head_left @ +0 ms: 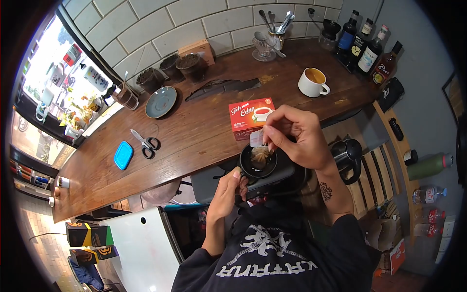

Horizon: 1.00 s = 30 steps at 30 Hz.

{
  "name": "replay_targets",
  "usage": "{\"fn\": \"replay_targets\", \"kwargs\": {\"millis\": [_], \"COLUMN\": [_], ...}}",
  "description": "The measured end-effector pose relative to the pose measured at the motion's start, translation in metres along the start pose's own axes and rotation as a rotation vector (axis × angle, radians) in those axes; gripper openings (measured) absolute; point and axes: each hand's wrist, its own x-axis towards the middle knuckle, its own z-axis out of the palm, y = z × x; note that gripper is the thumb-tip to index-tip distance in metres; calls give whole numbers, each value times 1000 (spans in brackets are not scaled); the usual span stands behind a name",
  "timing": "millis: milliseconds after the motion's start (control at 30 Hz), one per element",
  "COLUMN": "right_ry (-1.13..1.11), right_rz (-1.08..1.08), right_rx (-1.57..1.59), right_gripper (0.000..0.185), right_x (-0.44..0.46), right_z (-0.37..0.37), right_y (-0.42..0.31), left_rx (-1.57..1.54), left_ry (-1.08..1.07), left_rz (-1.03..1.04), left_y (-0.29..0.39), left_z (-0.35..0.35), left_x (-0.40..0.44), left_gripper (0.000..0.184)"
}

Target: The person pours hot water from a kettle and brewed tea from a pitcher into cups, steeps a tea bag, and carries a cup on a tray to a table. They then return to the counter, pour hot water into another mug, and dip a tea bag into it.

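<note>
My left hand [225,193] grips a black cup [244,171] by its handle side, close to my chest at the table's front edge. Above it, my right hand [299,138] pinches a tea bag [261,155] near its string and pale tag [256,139]. The tea bag hangs inside the cup's mouth; whether liquid is in there I cannot make out. Just behind the cup stands a red tea box [251,113] with "Teh Celup" lettering and a picture of a cup.
On the wooden table [194,141] are scissors [144,142], a blue lid [123,155], a grey plate [161,102] and a white mug [314,82]. Soil-filled pots [190,67] line the wall. Bottles [370,52] stand at the far right, and a kettle [346,155] sits below them.
</note>
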Motion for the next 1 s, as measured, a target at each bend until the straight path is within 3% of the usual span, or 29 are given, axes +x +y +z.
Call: {"fn": "replay_targets", "kwargs": {"millis": [200, 1000], "right_ry": [-46, 169], "right_rz": [-9, -26], "right_rx": [-84, -40], "right_gripper": [3, 5], "right_x": [-5, -18], "right_z": [-8, -50], "right_y": [2, -16], "left_rx": [12, 64], "left_ry": [-34, -120], "left_rz": [17, 22], "left_y": [-6, -4], "left_z": [6, 35], "left_x": [8, 31], "left_gripper": [41, 40]}}
